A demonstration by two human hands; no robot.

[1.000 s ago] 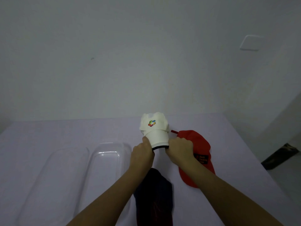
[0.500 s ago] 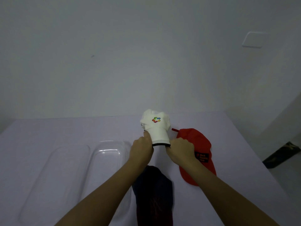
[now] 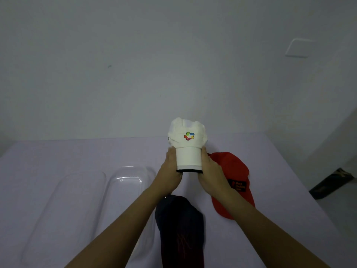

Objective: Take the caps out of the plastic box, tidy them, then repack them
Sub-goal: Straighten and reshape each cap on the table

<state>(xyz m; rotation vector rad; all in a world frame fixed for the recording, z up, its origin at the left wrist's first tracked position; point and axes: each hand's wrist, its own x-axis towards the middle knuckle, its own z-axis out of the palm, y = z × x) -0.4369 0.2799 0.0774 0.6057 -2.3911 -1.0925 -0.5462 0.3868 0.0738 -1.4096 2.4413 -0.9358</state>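
A white cap (image 3: 188, 146) with a coloured logo and a black-edged brim is held up above the table, its crown crumpled at the top. My left hand (image 3: 171, 171) grips the brim's left side and my right hand (image 3: 211, 174) grips its right side. A red cap (image 3: 234, 176) lies flat on the table under my right wrist. A dark navy cap (image 3: 180, 227) lies near the front between my forearms. The clear plastic box (image 3: 129, 182) stands open and empty to the left, part of it behind my left arm.
A clear lid (image 3: 63, 211) lies left of the box on the pale purple table (image 3: 67, 155). The white wall stands just behind the table. At the right, past the table's edge, a dark object (image 3: 331, 183) lies on the floor.
Both hands have slid from the brim's front edge to its two sides, and the white cap now faces me squarely with the brim straightened.
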